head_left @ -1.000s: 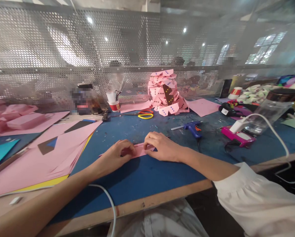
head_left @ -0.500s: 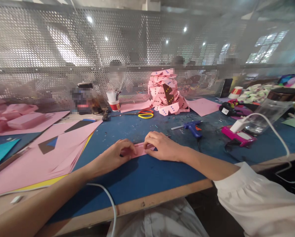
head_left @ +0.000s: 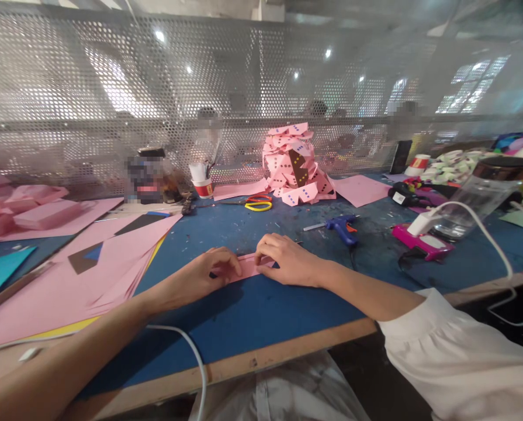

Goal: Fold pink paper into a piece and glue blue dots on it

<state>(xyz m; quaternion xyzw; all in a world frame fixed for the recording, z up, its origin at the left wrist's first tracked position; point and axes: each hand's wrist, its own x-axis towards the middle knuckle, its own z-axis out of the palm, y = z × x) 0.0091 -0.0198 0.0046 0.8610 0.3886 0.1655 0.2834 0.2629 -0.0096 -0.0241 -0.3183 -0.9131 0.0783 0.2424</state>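
Between my two hands a small strip of pink paper (head_left: 248,266) lies low over the blue mat (head_left: 243,327), partly hidden under my fingers. My left hand (head_left: 215,269) is curled round its left end, with thumb and fingers closed on it. At the right end, my right hand (head_left: 283,259) pinches the strip between thumb and fingertips. A blue glue gun (head_left: 343,228) rests just beyond my right hand. Farther back lie scissors (head_left: 259,203) with red and yellow handles.
Pink sheets (head_left: 125,263) are stacked at left, near folded pink pieces (head_left: 46,210). A pile of dotted pink paper pieces (head_left: 287,158) stands at the back by a paper cup (head_left: 203,182). Right are a magenta power strip (head_left: 423,241), a clear jar (head_left: 471,202) and a white cable (head_left: 489,228).
My left hand and forearm have shifted very slightly left along the pink strip. My right hand stays where it was.
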